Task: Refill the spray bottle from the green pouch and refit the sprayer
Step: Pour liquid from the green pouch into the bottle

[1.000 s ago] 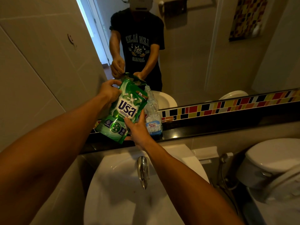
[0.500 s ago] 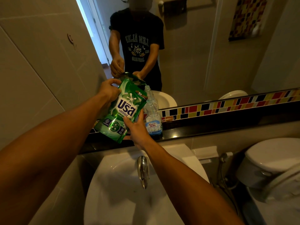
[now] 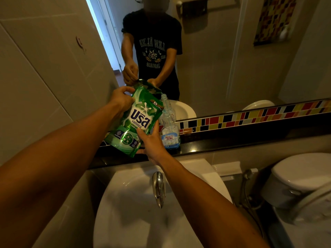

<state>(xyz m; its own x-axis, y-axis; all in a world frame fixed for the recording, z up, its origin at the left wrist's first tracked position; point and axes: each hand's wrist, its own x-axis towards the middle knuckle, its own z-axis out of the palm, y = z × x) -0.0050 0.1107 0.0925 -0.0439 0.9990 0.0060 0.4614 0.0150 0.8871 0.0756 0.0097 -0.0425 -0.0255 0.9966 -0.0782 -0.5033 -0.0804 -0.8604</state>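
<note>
Fingers (image 3: 125,90) of both hands grip the green pouch (image 3: 136,120), top tilted right toward the bottle (image 3: 169,126).

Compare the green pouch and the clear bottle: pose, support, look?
The pouch is tilted, its top leaning toward the bottle; the bottle stands upright. The pouch is held off the ledge, left hand at its upper edge and right hand at its lower side; the bottle rests on the ledge, ungripped. The pouch is opaque green; the bottle is see-through with a blue label. Both sit left of the tap, by the mirror.
</note>
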